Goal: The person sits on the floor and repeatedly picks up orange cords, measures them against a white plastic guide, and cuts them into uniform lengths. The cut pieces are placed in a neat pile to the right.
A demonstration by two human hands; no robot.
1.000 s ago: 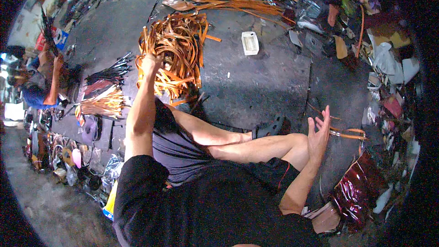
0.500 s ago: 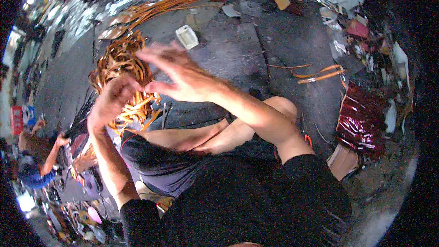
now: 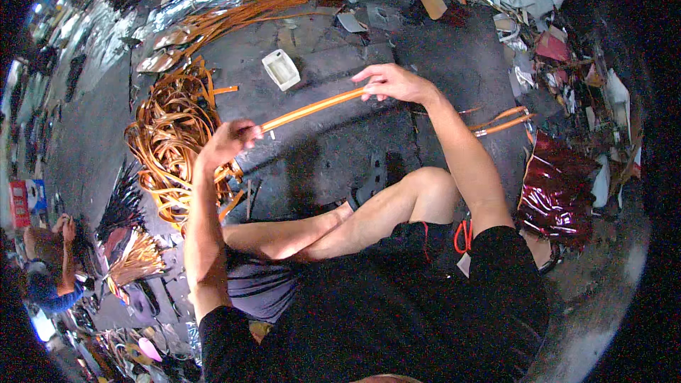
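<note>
A tan-orange leather strap (image 3: 312, 109) is stretched in a straight line between my two hands, above the dark floor. My left hand (image 3: 233, 143) is closed round its near-left end, beside a tangled heap of similar straps (image 3: 170, 124). Farther off to the right, my right hand (image 3: 391, 84) pinches the other end between thumb and fingers. A small white plastic tray (image 3: 281, 69) lies on the floor beyond the strap. One loose strap end (image 3: 224, 89) sticks out of the heap toward the tray.
Long brown strips (image 3: 248, 13) lie at the far left. Two short straps (image 3: 502, 122) and a shiny dark red sheet (image 3: 557, 188) are at the right, near piled scraps (image 3: 557, 46). Another person (image 3: 53, 269) sits at the left. An orange loop (image 3: 462, 236) shows by my right thigh.
My hands were blurred and close together over the heap. Now they are apart, the right one farther right, with the strap stretched between them.
</note>
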